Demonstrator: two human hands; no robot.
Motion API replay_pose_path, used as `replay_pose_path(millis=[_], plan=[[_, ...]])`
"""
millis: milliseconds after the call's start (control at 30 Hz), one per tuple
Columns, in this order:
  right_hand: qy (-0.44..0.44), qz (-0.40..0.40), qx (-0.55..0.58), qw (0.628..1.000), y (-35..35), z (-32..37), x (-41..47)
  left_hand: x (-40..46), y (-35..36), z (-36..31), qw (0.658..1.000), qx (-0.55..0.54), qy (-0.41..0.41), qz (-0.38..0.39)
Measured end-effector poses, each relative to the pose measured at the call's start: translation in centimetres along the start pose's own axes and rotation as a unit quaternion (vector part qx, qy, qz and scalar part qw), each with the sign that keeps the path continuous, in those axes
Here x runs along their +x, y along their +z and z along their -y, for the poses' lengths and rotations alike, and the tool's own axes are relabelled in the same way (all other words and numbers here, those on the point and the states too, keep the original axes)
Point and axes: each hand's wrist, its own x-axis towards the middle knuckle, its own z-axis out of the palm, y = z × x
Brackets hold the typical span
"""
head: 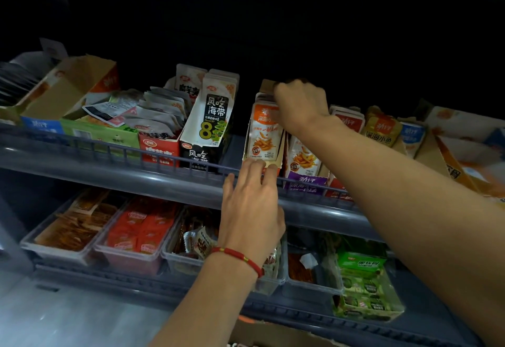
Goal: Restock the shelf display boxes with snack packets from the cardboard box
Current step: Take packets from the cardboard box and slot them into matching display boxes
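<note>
- Cardboard box (pixel 262 333) edge at the bottom of view, nearest.
- Left hand (pixel 252 199), red bracelet (pixel 239 257) on its wrist, fingers straight, fingertips touching the front of the orange display box (pixel 273 164) on the upper shelf (pixel 136 179).
- Right hand (pixel 300 106) curled over the upright orange snack packets (pixel 263 133) standing in that box, gripping their tops.

1. Upper shelf (pixel 114 167): row of display boxes w/ snack packets.
2. Right hand (pixel 302 106) curled over top of orange packets (pixel 264 134) standing upright in a display box (pixel 269 164).
3. Left hand (pixel 252 199), fingers straight, touching that box's front edge; red bracelet (pixel 239 257) on wrist.
4. Lower shelf: clear bins (pixel 128 257) w/ packets.
</note>
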Motion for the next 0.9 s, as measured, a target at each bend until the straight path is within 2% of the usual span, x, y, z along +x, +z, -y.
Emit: replay_pose_path(millis=[200,333,433,500,600,700,800,900], plan=[[-0.032,-0.078,0.077,0.993,-1.6,-0.7,-2.8,0.0,0.1,0.2,1.0,-0.006,0.001,0.008],[-0.043,-0.119,0.167,0.978,-2.7,-1.9,-9.3,-1.0,-0.1,0.3,1.0,-0.012,0.018,-0.02],[-0.02,-0.054,0.244,0.968,-3.2,-2.6,-16.6,-3.2,0.2,0.2,0.995,-0.003,0.059,-0.084],[0.008,0.035,0.283,0.958,-2.4,-2.8,-21.7,-5.4,1.0,0.0,0.994,-0.011,0.081,-0.078],[0.034,0.175,0.276,0.944,2.3,-2.5,-28.3,-9.5,3.6,-0.6,0.995,-0.062,0.079,0.02],[0.07,0.3,0.279,0.91,8.3,-1.4,-33.4,-14.4,8.7,-0.5,0.978,-0.084,0.014,0.188],[0.104,0.411,0.288,0.858,13.9,0.6,-38.8,-20.3,14.4,0.5,0.943,-0.032,-0.051,0.329],[0.158,0.507,0.324,0.783,18.8,3.5,-45.4,-26.8,18.2,2.6,0.886,-0.018,-0.163,0.434]])
